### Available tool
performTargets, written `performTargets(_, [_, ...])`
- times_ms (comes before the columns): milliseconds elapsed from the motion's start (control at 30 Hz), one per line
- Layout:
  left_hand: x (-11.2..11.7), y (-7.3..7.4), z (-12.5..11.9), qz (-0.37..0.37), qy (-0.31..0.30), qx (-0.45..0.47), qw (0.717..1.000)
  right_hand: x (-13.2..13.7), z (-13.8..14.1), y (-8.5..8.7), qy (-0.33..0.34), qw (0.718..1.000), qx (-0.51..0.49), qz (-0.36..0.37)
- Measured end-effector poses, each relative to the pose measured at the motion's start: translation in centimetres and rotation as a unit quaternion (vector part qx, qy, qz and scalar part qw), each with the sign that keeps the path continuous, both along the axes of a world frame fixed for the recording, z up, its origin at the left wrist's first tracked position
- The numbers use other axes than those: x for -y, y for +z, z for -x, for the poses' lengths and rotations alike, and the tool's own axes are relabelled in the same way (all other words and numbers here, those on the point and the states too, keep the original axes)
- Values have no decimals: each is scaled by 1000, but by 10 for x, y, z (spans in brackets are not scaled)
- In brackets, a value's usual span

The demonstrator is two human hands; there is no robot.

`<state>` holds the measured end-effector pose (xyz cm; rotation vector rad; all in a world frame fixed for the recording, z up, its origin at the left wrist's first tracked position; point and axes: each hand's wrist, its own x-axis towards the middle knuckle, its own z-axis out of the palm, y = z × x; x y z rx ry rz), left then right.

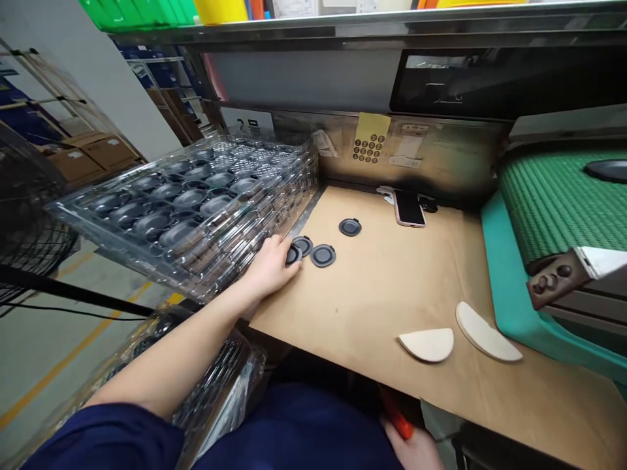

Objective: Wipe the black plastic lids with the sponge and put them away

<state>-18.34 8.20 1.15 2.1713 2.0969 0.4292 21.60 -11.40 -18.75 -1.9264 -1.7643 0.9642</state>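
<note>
- Brown kraft paper (372,307) covered a workbench, with a brushed-steel backsplash (441,153) behind it and a grey floor with yellow lines (59,365) at the left of the frame.
- The left hand (272,266), reaching in from a navy sleeve (105,444) at the lower left, was at the bench's left edge. Its fingers (287,247) were together and curled over a dark grey round disc (292,255), apparently gripping it.
- Just beside that disc lay two more tabbed dark grey discs (323,255), while a fourth dark grey disc (349,226) sat apart, nearer the backsplash.
- The right hand (414,449), cut off at the bottom edge, was at an orange-red handle (398,412). Whether its fingers were closed around the handle could not be told.
- Stacked clear plastic trays (196,209) filled with dark discs sat at the upper left, against the bench's left edge.
- A smartphone in a pink case (409,207) lay face down near the backsplash, two cream half-moon pieces (427,344) lay at the lower right, and a green woven conveyor belt (553,196) ran along the right.
</note>
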Motion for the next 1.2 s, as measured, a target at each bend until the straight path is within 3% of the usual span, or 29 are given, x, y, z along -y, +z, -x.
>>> performTargets(167, [-34, 5, -8, 22, -22, 0, 1000, 6, -6, -12, -8, 999, -29, 34])
performTargets(267, [-42, 2, -9, 33, -29, 8, 999, 3, -7, -15, -6, 998, -43, 50])
performTargets(433, [-36, 4, -17, -11, -3, 27, 1000, 6, -5, -14, -25, 997, -52, 55])
performTargets(500, [-33, 7, -28, -23, -24, 37, 999, 7, -4, -12, -28, 997, -50, 55])
performTargets(667, [-30, 3, -57, 7, -104, 56, 993, 3, -5, -5, -22, 996, -44, 69])
performTargets(833, [-35, -5, -61, 19, -91, 74, 993, 3, -7, 0, -26, 996, -56, 68])
performTargets(933, [-33, 1, -65, 18, -84, 94, 992, 6, -4, 3, -44, 996, -53, 56])
performTargets(1033, [-10, 17, -70, 20, -90, 126, 988, 8, -1, 4, -48, 996, -51, 55])
performTargets(1133, [41, 38, -67, 52, -117, 186, 974, 9, -4, 6, -47, 996, -46, 64])
performTargets(1200, [82, 47, -55, 165, -182, 322, 914, 8, -9, 6, -43, 995, -39, 76])
